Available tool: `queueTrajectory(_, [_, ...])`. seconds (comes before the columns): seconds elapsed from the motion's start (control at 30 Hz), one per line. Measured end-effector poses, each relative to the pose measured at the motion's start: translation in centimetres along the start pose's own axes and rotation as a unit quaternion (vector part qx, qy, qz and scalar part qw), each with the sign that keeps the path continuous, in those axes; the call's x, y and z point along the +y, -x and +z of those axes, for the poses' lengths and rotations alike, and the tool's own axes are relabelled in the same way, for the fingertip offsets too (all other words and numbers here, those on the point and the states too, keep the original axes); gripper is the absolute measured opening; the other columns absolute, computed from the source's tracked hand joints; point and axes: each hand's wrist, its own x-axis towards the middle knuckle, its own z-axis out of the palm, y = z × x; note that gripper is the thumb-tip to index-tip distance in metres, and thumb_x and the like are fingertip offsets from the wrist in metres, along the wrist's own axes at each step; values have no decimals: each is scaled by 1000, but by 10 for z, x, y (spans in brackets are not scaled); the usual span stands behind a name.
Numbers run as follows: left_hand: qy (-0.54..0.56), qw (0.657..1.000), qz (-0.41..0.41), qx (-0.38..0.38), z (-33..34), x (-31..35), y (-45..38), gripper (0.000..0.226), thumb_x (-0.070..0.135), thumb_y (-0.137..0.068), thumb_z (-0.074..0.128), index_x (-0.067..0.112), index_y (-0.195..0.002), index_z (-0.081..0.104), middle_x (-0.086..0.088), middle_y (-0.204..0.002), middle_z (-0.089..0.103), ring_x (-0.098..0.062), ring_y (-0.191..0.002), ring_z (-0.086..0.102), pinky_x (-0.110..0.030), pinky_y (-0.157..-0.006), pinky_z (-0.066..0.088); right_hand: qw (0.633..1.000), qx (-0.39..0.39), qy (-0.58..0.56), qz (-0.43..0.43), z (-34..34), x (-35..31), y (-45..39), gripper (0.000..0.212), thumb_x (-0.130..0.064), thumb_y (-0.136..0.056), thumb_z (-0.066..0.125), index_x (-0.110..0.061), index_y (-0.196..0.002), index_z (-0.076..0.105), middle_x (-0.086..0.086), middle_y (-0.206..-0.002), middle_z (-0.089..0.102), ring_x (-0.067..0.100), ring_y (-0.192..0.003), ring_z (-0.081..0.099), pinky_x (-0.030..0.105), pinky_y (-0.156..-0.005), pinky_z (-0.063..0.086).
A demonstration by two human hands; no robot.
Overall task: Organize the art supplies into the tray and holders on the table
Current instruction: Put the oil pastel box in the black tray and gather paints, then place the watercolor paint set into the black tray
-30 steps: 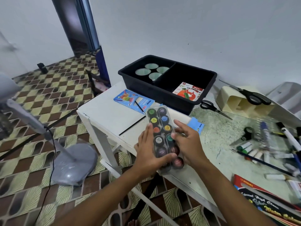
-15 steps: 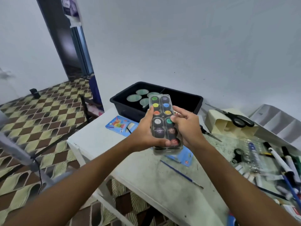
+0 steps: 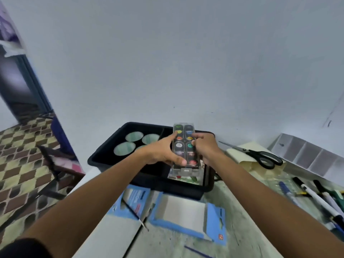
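Paint set [image 3: 184, 146] held over the black tray [image 3: 104, 157]
Left hand [image 3: 160, 151] and right hand [image 3: 206, 148] both clamp its sides; scissors [image 3: 260, 155] off right.

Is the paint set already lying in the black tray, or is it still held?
Held: both hands grip the clear plastic paint set above the black plastic tray.

Both arms stretched forward, converging at centre. Left hand [image 3: 160, 152] grips paint set [image 3: 186, 148] from its left side, thumb across the lower front, fingers curled behind. Right hand [image 3: 206, 148] grips the right side, fingertips curled onto the front. Dark sleeve at left upper arm. Both forearms bare.
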Motion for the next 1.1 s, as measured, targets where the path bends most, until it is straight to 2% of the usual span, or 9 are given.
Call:
queueTrajectory(0.1, [-17,998,-41,-47,-6,-16,-27,128,6,-57,91,23,-154,10,-10,-127,62,-25,-109,66,-40,-83,57,996,-9,78,34,4,13,-17,35,13,-86,46,-11,-98,69,7,-81,65,18,-67,69,33,-61,60])
queueTrajectory(0.2, [-31,995,-47,-82,-7,-33,-46,117,9,-52,91,14,-149,26,-13,-127,63,-27,-113,64,-47,-99,50,990,-19,122,62,9,26,-22,40,13,-84,50,-23,-71,60,4,-73,65,12,-58,66,22,-45,51])
queueTrajectory(0.37, [-123,988,-62,-71,-3,-41,-65,131,14,-50,95,13,-153,15,-10,-136,55,-27,-123,55,-44,-105,45,984,-25,164,71,12,46,-31,25,8,-84,54,-8,-94,69,12,-91,70,23,-87,66,34,-74,57])
queueTrajectory(0.53, [-212,975,-29,-53,6,-52,-81,107,16,-49,96,16,-139,38,-3,-127,60,-22,-117,58,-41,-103,47,966,-21,253,44,10,55,-33,16,3,-85,55,-1,-97,65,14,-94,69,27,-90,66,41,-83,57])
queueTrajectory(0.6, [-211,976,-30,-48,6,-57,-82,98,17,-50,96,20,-133,44,-1,-124,62,-20,-115,59,-41,-103,47,933,-47,357,10,11,55,-29,7,0,-86,55,-3,-91,57,10,-89,63,23,-81,62,33,-69,54])
queueTrajectory(0.67, [-254,966,-13,-41,4,-59,-79,106,28,-51,96,26,-140,39,-2,-141,48,-24,-132,45,-45,-110,40,883,-50,463,-51,11,50,-25,10,-4,-86,58,-8,-94,54,10,-93,59,24,-80,60,31,-63,48])
queueTrajectory(0.8, [-343,936,34,-72,1,-64,-72,125,55,-54,88,42,-152,12,6,-161,-11,-26,-148,-8,-53,-120,13,774,-5,600,-202,-11,45,-25,31,-22,-89,60,-13,-118,62,10,-119,59,29,-112,55,40,-94,45])
queueTrajectory(0.9, [-410,906,23,-103,7,-70,-73,123,52,-66,84,40,-153,-2,1,-156,-33,-24,-143,-30,-53,-121,5,705,-32,677,-209,-37,54,-29,47,-39,-95,50,-22,-139,49,12,-146,44,32,-143,27,49,-117,16])
queueTrajectory(1.1, [-405,909,42,-91,22,-68,-77,120,51,-69,82,33,-155,0,-3,-157,-32,-25,-147,-21,-43,-122,12,815,-66,545,-185,-49,73,-33,48,-28,-97,47,-20,-144,43,12,-157,26,28,-150,2,48,-114,26])
